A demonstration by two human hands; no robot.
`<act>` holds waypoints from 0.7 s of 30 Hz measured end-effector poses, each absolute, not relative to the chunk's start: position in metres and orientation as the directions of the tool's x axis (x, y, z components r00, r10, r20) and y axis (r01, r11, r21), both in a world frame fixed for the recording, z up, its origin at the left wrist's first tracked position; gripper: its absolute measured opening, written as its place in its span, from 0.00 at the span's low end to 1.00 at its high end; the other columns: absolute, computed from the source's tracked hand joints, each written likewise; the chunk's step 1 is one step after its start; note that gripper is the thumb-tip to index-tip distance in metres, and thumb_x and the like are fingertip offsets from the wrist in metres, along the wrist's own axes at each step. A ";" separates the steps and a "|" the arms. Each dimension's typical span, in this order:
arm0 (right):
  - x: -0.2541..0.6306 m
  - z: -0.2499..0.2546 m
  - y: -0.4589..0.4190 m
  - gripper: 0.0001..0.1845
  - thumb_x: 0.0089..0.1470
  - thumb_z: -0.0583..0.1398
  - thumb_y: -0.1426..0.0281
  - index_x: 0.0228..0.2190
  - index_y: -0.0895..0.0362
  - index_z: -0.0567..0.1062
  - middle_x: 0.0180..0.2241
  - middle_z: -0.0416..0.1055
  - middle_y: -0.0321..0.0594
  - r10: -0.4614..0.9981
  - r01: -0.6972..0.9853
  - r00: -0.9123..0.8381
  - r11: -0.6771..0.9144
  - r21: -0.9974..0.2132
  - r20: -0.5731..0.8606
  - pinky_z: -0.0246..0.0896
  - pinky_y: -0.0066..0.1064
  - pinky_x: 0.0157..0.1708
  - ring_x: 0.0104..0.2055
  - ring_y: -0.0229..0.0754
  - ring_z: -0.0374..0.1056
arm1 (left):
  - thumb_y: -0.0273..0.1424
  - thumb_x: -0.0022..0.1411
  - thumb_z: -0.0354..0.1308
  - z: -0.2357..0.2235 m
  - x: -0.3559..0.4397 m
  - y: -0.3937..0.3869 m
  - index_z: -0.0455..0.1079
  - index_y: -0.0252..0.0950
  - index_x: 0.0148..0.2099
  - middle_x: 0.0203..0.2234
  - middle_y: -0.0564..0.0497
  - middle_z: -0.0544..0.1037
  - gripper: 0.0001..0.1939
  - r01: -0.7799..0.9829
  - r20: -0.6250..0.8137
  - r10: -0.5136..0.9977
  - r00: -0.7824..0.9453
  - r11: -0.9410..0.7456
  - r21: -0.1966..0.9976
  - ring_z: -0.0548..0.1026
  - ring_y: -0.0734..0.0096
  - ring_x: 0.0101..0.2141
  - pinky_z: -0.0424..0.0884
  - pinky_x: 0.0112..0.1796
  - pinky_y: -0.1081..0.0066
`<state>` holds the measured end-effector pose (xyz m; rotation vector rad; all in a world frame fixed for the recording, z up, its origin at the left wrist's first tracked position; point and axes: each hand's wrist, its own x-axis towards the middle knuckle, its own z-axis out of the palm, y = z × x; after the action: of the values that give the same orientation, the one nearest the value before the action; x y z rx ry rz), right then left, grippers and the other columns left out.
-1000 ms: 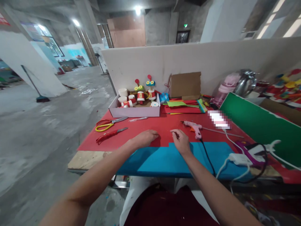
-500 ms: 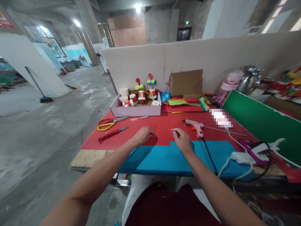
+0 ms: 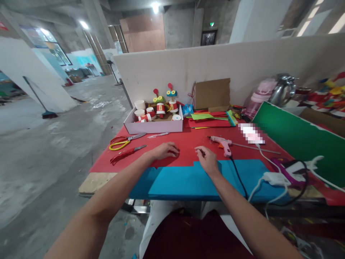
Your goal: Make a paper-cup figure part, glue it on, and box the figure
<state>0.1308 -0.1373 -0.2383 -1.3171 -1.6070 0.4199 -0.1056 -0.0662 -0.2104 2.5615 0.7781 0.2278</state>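
Note:
My left hand [image 3: 167, 150] rests palm down on the red table covering [image 3: 185, 142], its fingers spread and nothing visible in them. Across from it, my right hand [image 3: 206, 158] is curled with thumb and forefinger pressed together; whether anything tiny sits between the tips is too small to make out. A pink hot glue gun [image 3: 222, 143] lies just right of my right hand, a glue stick poking from its back. Left of my left hand lie red-and-yellow-handled scissors [image 3: 122, 142], a red-handled cutting tool [image 3: 126, 154] and a white pen [image 3: 158, 135].
A white box [image 3: 153, 127] holds paper cups and two cup figures. Beside it lie coloured paper sheets [image 3: 210, 120] and an upright cardboard piece [image 3: 212, 94]. A green board [image 3: 299, 133], pink bottle [image 3: 260, 97], metal jug [image 3: 283, 90] and a white power adapter [image 3: 276, 178] with cables occupy the right.
My left hand's fingers have spread out from a more bunched pose. My right hand stays nearly the same. The view has shifted slightly.

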 end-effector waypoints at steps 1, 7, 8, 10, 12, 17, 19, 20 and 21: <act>0.131 -0.238 -0.138 0.12 0.54 0.52 0.68 0.32 0.55 0.74 0.31 0.76 0.43 0.886 0.549 0.067 0.351 -0.759 0.458 0.67 0.35 0.34 0.33 0.45 0.73 | 0.28 0.63 0.55 -0.213 -0.106 -0.066 0.75 0.35 0.45 0.45 0.44 0.74 0.10 0.469 0.054 0.558 0.828 -0.741 0.481 0.71 0.68 0.46 0.65 0.48 0.71; 0.132 -0.236 -0.138 0.12 0.54 0.52 0.68 0.32 0.55 0.75 0.32 0.77 0.43 0.895 0.561 0.051 0.341 -0.754 0.443 0.67 0.34 0.35 0.35 0.44 0.73 | 0.27 0.65 0.48 -0.224 -0.102 -0.071 0.71 0.34 0.36 0.36 0.45 0.74 0.10 0.458 0.130 0.557 0.820 -0.776 0.434 0.70 0.68 0.40 0.66 0.43 0.71; 0.132 -0.236 -0.138 0.12 0.54 0.52 0.68 0.33 0.55 0.75 0.32 0.77 0.43 0.898 0.562 0.050 0.336 -0.756 0.437 0.67 0.34 0.35 0.35 0.44 0.73 | 0.26 0.66 0.47 -0.225 -0.099 -0.072 0.70 0.34 0.35 0.34 0.45 0.74 0.11 0.474 0.121 0.557 0.822 -0.786 0.396 0.69 0.68 0.39 0.66 0.42 0.71; 0.132 -0.236 -0.138 0.12 0.54 0.52 0.67 0.33 0.55 0.75 0.32 0.77 0.43 0.905 0.560 0.053 0.323 -0.763 0.421 0.67 0.34 0.35 0.35 0.44 0.74 | 0.24 0.65 0.45 -0.225 -0.090 -0.073 0.67 0.34 0.34 0.33 0.45 0.72 0.11 0.519 0.094 0.569 0.817 -0.797 0.310 0.68 0.67 0.37 0.65 0.40 0.71; 0.132 -0.235 -0.138 0.12 0.54 0.51 0.67 0.33 0.55 0.75 0.32 0.77 0.43 0.912 0.555 0.061 0.306 -0.774 0.405 0.67 0.34 0.35 0.34 0.44 0.74 | 0.21 0.62 0.44 -0.222 -0.084 -0.075 0.64 0.34 0.33 0.32 0.45 0.71 0.10 0.562 0.051 0.589 0.807 -0.791 0.240 0.67 0.67 0.34 0.64 0.38 0.70; 0.132 -0.234 -0.139 0.13 0.53 0.51 0.66 0.33 0.55 0.75 0.32 0.77 0.44 0.929 0.525 0.078 0.271 -0.807 0.363 0.67 0.33 0.33 0.33 0.44 0.73 | 0.24 0.63 0.42 -0.189 -0.115 -0.107 0.61 0.35 0.32 0.31 0.45 0.70 0.09 0.677 0.040 0.715 0.698 -0.678 0.287 0.67 0.66 0.32 0.64 0.36 0.70; 0.132 -0.234 -0.139 0.13 0.53 0.52 0.65 0.33 0.55 0.75 0.32 0.77 0.44 0.936 0.516 0.075 0.258 -0.817 0.343 0.67 0.33 0.33 0.33 0.44 0.73 | 0.29 0.65 0.41 -0.171 -0.153 -0.139 0.62 0.36 0.32 0.30 0.47 0.71 0.12 0.725 0.081 0.796 0.600 -0.584 0.364 0.68 0.66 0.33 0.63 0.36 0.71; 0.132 -0.234 -0.139 0.13 0.53 0.52 0.66 0.33 0.55 0.75 0.32 0.77 0.43 0.940 0.516 0.073 0.251 -0.819 0.335 0.67 0.33 0.33 0.33 0.44 0.73 | 0.32 0.65 0.41 -0.163 -0.176 -0.161 0.63 0.37 0.32 0.29 0.49 0.71 0.13 0.758 0.089 0.848 0.523 -0.510 0.405 0.67 0.68 0.31 0.63 0.34 0.72; 0.133 -0.234 -0.138 0.13 0.53 0.52 0.66 0.33 0.55 0.75 0.32 0.77 0.43 0.942 0.518 0.071 0.245 -0.820 0.327 0.67 0.33 0.33 0.33 0.43 0.73 | 0.36 0.64 0.43 -0.158 -0.200 -0.184 0.64 0.37 0.31 0.28 0.51 0.72 0.14 0.791 0.069 0.897 0.437 -0.419 0.446 0.67 0.69 0.30 0.63 0.33 0.73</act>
<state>0.1328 -0.1383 -0.2340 -1.4012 -1.5783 0.5684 -0.1999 -0.1842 -0.1581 2.3468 1.4409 0.4248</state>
